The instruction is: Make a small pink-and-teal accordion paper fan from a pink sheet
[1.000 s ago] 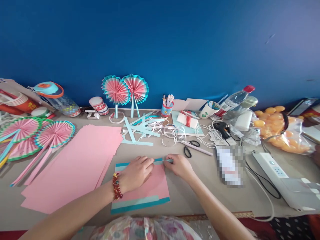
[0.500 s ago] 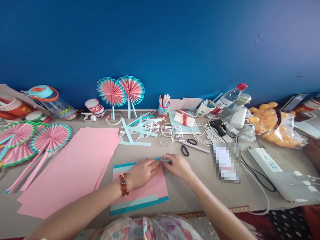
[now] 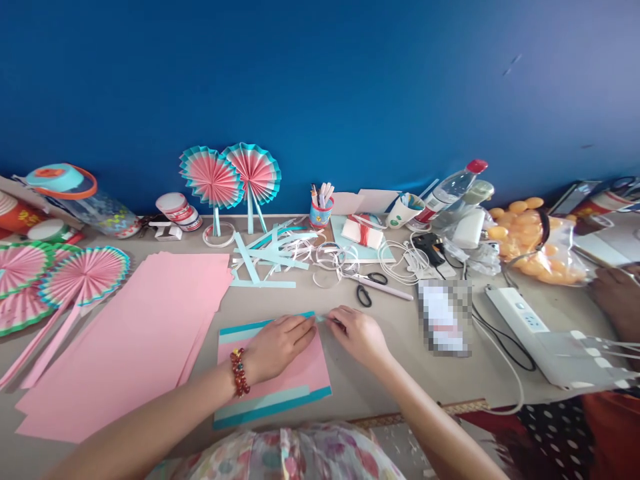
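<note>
A pink paper sheet (image 3: 318, 363) lies before me, with dark blue bands along its near and far edges. A light blue paper strip (image 3: 280, 399) runs beside the near band, and another pale one lies along the far band. My left hand (image 3: 280, 343) rests flat on the sheet, fingers stretched together over the far strip near the right corner. Just past that corner, my right hand (image 3: 361, 335) has its fingers closed at the end of the far light blue paper strip, its tip mostly hidden by the fingers.
Pink sheets (image 3: 145, 320) are stacked at left, beside finished paper fans (image 3: 85, 277). Cut strips (image 3: 270, 253), scissors (image 3: 383, 287) and a pen cup (image 3: 321, 212) lie beyond. A blurred-out object (image 3: 445, 317) and a power strip (image 3: 525, 317) are at right, near another person's hand (image 3: 617, 300).
My right hand has shifted slightly away from the sheet's corner, with more of the strip end showing between the hands. My left hand stays on the sheet. The whole view has shifted a little.
</note>
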A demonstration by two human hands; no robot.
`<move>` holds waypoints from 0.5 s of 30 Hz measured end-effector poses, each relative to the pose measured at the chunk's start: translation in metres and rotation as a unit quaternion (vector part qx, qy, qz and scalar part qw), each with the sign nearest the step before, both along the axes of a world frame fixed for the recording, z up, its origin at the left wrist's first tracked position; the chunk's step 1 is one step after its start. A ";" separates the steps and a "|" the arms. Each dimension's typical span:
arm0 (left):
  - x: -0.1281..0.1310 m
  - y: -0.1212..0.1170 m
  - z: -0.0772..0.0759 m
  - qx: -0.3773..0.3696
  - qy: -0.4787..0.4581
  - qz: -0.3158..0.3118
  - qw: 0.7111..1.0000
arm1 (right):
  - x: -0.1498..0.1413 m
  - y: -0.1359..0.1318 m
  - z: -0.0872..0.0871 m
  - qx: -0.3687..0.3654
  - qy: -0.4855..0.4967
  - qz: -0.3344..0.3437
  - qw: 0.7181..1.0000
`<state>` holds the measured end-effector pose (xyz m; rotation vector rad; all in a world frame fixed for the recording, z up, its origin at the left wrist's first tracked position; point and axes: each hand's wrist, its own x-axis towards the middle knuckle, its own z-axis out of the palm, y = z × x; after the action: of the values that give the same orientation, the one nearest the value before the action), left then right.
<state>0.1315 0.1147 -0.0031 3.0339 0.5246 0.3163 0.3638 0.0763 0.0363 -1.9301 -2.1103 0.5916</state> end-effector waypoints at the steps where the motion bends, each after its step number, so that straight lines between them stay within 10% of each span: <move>1: -0.001 -0.001 -0.001 -0.004 0.005 0.004 1.000 | 0.001 -0.001 0.000 -0.002 0.013 -0.012 1.000; 9: -0.002 -0.003 0.003 -0.050 -0.011 0.002 0.999 | 0.001 0.007 0.008 -0.065 0.155 -0.066 0.984; 15: -0.002 0.003 0.026 -0.224 -0.087 0.078 0.968 | -0.009 0.006 0.006 -0.114 0.299 -0.047 0.946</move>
<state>0.1300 0.1180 0.0234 2.5084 0.7110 0.4018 0.3553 0.0822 0.0422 -1.6512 -1.6118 1.2590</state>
